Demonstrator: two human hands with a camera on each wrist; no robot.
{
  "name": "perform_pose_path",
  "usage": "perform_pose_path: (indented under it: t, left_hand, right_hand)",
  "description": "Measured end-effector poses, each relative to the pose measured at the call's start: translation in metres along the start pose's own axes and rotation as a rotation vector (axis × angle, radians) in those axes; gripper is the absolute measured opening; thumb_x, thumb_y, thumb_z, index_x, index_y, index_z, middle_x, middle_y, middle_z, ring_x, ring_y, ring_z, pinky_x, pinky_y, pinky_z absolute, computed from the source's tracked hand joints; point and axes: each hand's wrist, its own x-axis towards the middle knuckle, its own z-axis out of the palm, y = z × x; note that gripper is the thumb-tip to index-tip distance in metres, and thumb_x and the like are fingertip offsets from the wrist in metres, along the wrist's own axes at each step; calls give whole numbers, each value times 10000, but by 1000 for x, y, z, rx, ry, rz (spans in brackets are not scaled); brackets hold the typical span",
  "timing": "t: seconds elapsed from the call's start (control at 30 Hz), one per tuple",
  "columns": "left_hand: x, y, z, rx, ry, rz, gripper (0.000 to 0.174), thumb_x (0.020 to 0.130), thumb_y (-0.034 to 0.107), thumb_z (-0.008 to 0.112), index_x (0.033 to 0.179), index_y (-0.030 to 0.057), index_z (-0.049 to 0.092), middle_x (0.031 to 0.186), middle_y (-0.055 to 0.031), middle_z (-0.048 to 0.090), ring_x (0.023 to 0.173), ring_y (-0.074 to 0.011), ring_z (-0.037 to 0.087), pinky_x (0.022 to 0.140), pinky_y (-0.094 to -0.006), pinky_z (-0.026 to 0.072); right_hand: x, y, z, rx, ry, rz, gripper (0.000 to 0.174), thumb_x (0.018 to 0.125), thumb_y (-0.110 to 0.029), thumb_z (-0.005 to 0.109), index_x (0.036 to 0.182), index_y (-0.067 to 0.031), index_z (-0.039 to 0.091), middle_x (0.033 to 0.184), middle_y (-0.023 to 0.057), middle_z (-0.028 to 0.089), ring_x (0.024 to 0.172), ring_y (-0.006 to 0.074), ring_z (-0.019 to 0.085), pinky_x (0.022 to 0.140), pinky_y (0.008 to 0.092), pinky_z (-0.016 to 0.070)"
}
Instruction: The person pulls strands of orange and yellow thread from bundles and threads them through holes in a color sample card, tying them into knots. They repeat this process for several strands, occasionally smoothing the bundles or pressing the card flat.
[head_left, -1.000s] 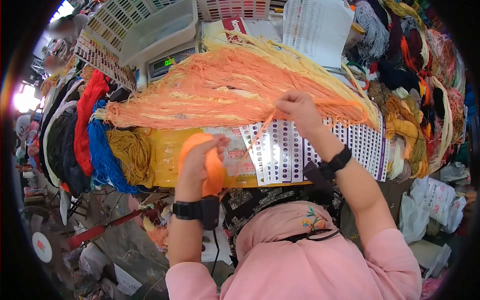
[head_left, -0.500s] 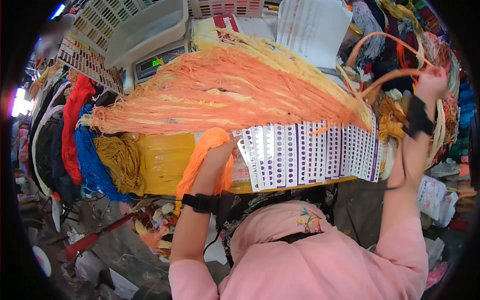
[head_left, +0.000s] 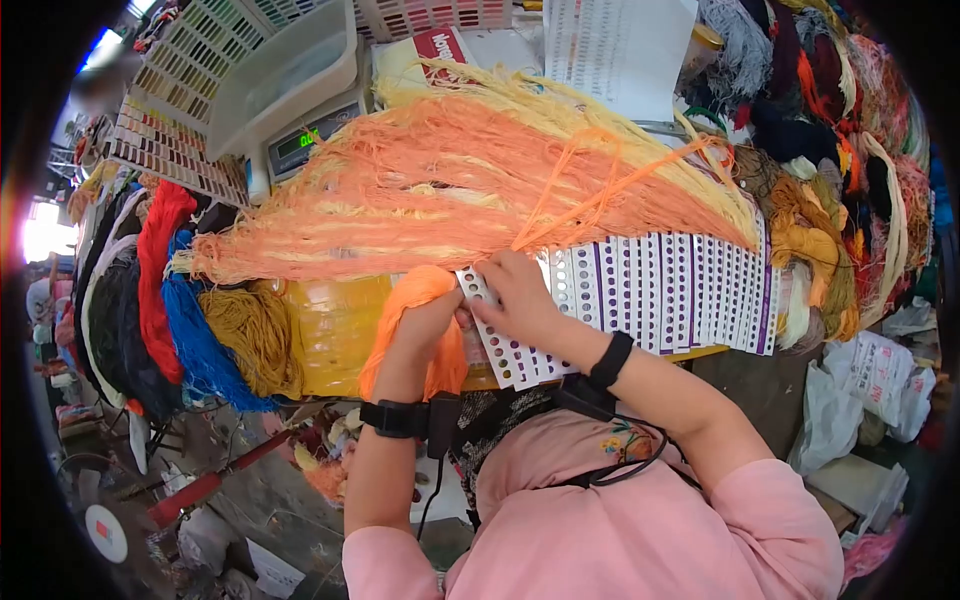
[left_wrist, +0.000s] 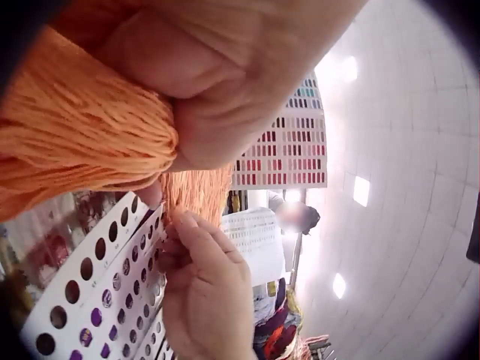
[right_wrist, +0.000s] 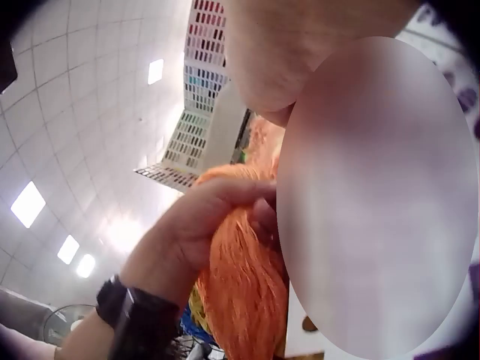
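Observation:
A bright orange skein of yarn (head_left: 420,287) hangs over my left hand (head_left: 428,318), which grips it above the table's front edge. In the left wrist view the skein (left_wrist: 97,124) is bunched tightly under the curled palm. My right hand (head_left: 518,298) is close beside the left, thumb and fingers bent together at the orange strands (head_left: 535,235); the left wrist view shows this right hand (left_wrist: 206,285) pinching near the left fingertips. From there a loose orange strand loops out over a wide spread of peach and yellow yarn (head_left: 430,190).
Punched shade cards (head_left: 650,300) lie along the front of the table. Behind the yarn spread are a digital scale (head_left: 300,145), a white tray (head_left: 290,80) and a printed sheet (head_left: 615,60). Coloured skeins hang at both sides, including a red one (head_left: 165,280).
My right hand swung far out to the right with a length of orange strand, then came back beside the left hand. The strand now lies across the peach yarn. The left hand stays holding the skein.

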Motion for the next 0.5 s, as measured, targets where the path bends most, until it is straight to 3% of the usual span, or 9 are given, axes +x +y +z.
perform_pose_path:
  t: [0.1, 0.3, 0.4, 0.43, 0.5]
  left_hand:
    - [5, -8, 0, -65, 11, -12, 136, 782, 161, 535, 742, 34, 567, 571, -10, 518, 500, -97, 485, 463, -226, 403]
    - [-5, -4, 5, 0, 98, 30, 145, 782, 172, 538, 720, 43, 565, 554, -3, 500, 496, -91, 470, 447, -221, 379]
    - [-13, -14, 9, 141, 126, 62, 153, 779, 176, 542, 709, 41, 561, 559, -4, 500, 495, -89, 467, 452, -218, 378]
    - [-16, -15, 10, 199, 131, 65, 156, 778, 177, 543, 705, 40, 559, 562, -4, 500, 494, -89, 466, 456, -217, 378]
    - [-16, -17, 2, 211, 96, 23, 157, 778, 173, 540, 701, 39, 559, 567, -3, 502, 495, -86, 463, 466, -211, 377]
  right_hand:
    - [-5, -11, -4, -105, -72, -36, 471, 655, -272, 592, 1013, -1, 453, 998, 154, 410, 898, 308, 395, 764, 417, 316]
    - [-5, 0, 0, -33, -49, -52, 323, 691, -164, 541, 966, -4, 483, 921, 143, 434, 851, 304, 414, 722, 403, 332]
    - [17, 16, 6, -54, -30, 68, 239, 696, -69, 515, 922, 6, 496, 835, 131, 446, 799, 296, 428, 692, 381, 348]
    - [20, 17, 6, -50, 53, 40, 225, 696, -66, 510, 907, 10, 491, 796, 128, 441, 776, 291, 425, 677, 390, 340]
    - [13, 14, 2, 7, -24, 5, 248, 689, -90, 526, 915, 7, 494, 816, 125, 445, 780, 288, 424, 694, 387, 339]
